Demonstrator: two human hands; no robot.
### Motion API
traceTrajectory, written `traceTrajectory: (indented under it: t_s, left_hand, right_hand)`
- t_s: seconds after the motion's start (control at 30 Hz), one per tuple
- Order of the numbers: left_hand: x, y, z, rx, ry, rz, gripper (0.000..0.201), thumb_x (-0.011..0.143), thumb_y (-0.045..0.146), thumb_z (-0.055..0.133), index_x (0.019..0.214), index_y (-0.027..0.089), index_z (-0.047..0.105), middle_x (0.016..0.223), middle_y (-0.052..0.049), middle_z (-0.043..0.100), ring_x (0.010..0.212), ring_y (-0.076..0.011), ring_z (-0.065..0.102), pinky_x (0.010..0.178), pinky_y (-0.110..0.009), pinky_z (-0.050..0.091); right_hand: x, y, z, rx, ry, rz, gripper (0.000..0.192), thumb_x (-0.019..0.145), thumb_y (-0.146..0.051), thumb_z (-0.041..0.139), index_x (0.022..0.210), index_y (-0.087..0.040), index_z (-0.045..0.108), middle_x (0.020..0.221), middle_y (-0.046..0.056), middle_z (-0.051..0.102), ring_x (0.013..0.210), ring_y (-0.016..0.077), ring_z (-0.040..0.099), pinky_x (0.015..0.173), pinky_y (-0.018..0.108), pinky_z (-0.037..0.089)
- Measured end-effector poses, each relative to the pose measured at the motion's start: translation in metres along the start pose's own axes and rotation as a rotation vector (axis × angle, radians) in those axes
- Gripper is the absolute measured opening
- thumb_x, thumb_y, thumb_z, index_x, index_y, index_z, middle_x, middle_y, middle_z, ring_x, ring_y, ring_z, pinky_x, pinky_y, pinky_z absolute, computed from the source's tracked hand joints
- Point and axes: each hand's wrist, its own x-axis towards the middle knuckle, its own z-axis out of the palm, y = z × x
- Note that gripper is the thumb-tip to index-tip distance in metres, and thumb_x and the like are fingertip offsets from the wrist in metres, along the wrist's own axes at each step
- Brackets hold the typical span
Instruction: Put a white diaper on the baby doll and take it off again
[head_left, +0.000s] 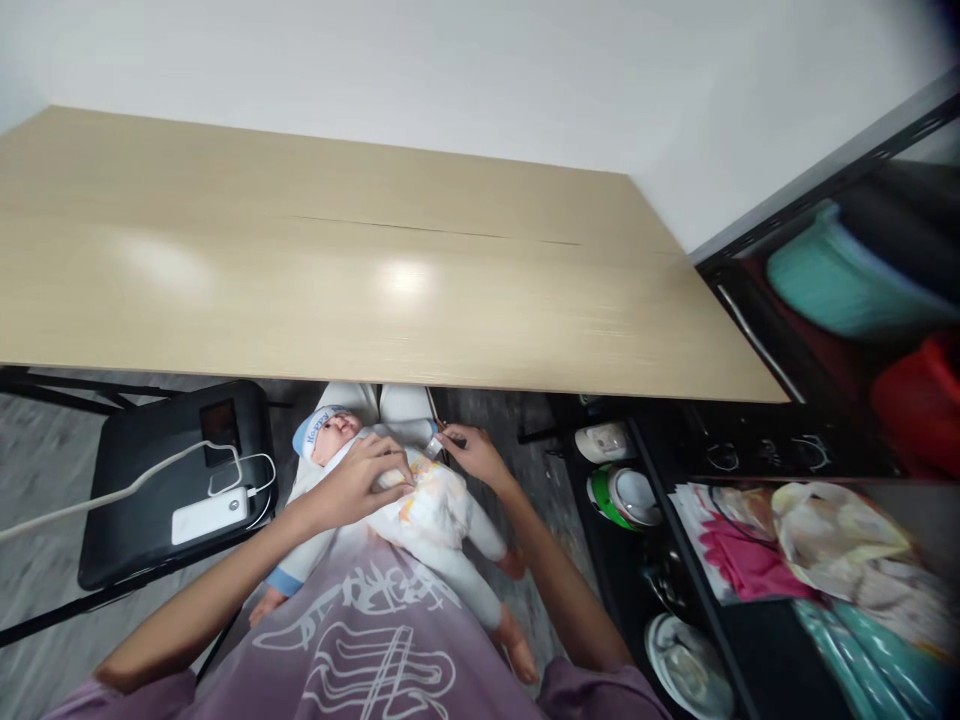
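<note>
A baby doll (341,440) lies on its back across my lap, its head to the left. It wears a blue and white hat (306,437), a white outfit with blue cuffs and a white diaper (442,515) with orange and yellow print. My left hand (367,482) rests over the doll's belly, fingers bent and thumb at the diaper's upper edge, seemingly gripping it. At the doll's far side, my right hand (474,455) pinches a small whitish diaper tab (433,447). The fingertips of both hands partly hide what they touch.
A wooden table (375,280) spans the space ahead, its near edge just beyond the doll. On the left, a black stool (135,540) carries a white power bank (210,515) with cables. Dark shelving (712,560) with bowls, bags and containers stands on the right.
</note>
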Motion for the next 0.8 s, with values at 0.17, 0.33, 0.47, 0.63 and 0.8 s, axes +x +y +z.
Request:
traceTrajectory:
  t_s: [0.17, 0.33, 0.47, 0.63, 0.8]
  left_hand:
    - [-0.014, 0.013, -0.017, -0.063, 0.022, -0.009, 0.032, 0.119, 0.051, 0.060, 0.118, 0.023, 0.076, 0.122, -0.009, 0.076, 0.119, -0.0277, 0.065, 0.111, -0.045, 0.046]
    - [-0.048, 0.033, -0.043, -0.208, -0.204, -0.103, 0.030, 0.117, 0.051, 0.063, 0.112, 0.026, 0.078, 0.114, -0.006, 0.082, 0.112, -0.0264, 0.072, 0.101, -0.039, 0.054]
    - [-0.061, 0.038, -0.040, -0.232, -0.360, -0.083, 0.031, 0.116, 0.050, 0.063, 0.104, 0.028, 0.082, 0.097, -0.005, 0.084, 0.098, -0.0264, 0.075, 0.097, -0.040, 0.055]
    - [-0.038, 0.033, -0.025, -0.242, -0.321, 0.020, 0.040, 0.121, 0.050, 0.051, 0.107, 0.027, 0.081, 0.081, -0.003, 0.082, 0.082, -0.0242, 0.073, 0.107, -0.045, 0.052]
    - [0.052, 0.022, 0.018, 0.228, -0.236, 0.134, 0.039, 0.107, 0.052, 0.077, 0.128, 0.020, 0.078, 0.128, -0.016, 0.081, 0.124, -0.0364, 0.069, 0.109, -0.049, 0.050]
  right_hand:
    - [-0.008, -0.023, -0.007, 0.055, -0.098, -0.148, 0.034, 0.112, -0.045, 0.065, 0.131, -0.021, 0.082, 0.133, 0.012, 0.084, 0.123, 0.0262, 0.078, 0.115, 0.043, 0.057]
    - [-0.010, -0.074, -0.008, 0.068, -0.377, -0.309, 0.037, 0.112, -0.044, 0.070, 0.144, -0.026, 0.076, 0.147, 0.011, 0.075, 0.137, 0.0256, 0.070, 0.122, 0.043, 0.054]
    - [-0.028, -0.088, -0.020, 0.001, -0.327, -0.270, 0.036, 0.116, -0.052, 0.060, 0.115, -0.022, 0.081, 0.114, 0.007, 0.077, 0.109, 0.0240, 0.071, 0.103, 0.038, 0.057]
    - [-0.094, -0.073, -0.065, 0.082, -0.365, 0.074, 0.073, 0.120, -0.073, 0.032, 0.090, -0.023, 0.077, 0.082, 0.003, 0.070, 0.076, 0.0209, 0.060, 0.075, 0.034, 0.049]
    - [-0.122, -0.065, -0.060, 0.118, -0.449, 0.227, 0.072, 0.118, -0.072, 0.032, 0.101, -0.025, 0.084, 0.080, 0.004, 0.076, 0.078, 0.0241, 0.068, 0.072, 0.034, 0.047]
